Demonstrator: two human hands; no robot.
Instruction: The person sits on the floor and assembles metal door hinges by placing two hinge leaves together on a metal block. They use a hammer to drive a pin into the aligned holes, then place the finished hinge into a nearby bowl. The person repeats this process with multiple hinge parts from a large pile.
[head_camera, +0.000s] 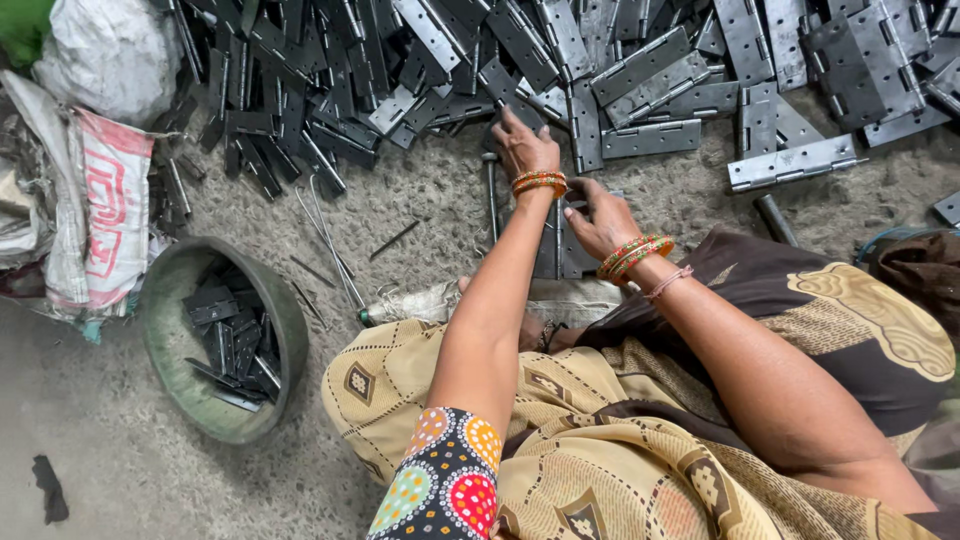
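Across the top of the frame, seen from the head camera, a heap of grey metal hinges (640, 60) spreads over the gritty floor (440, 190). At its lower edge the left hand (525, 148) reaches in, fingers (512, 122) together and pressed flat on one hinge. Right of centre the right hand (598, 218) sits just beside it, its fingers curled around a dark hinge (560, 250) held upright near the lap — clamped, as far as I can tell. At lower left a green bowl (165, 290) holds a small stack of dark hinges, well apart from both hands. Thin metal pins (330, 235) lie loose between bowl and heap.

The risk, to my eye, is pinching — a leaf swinging shut on bare fingers, or a sharp stamped edge cutting skin as the heap shifts.
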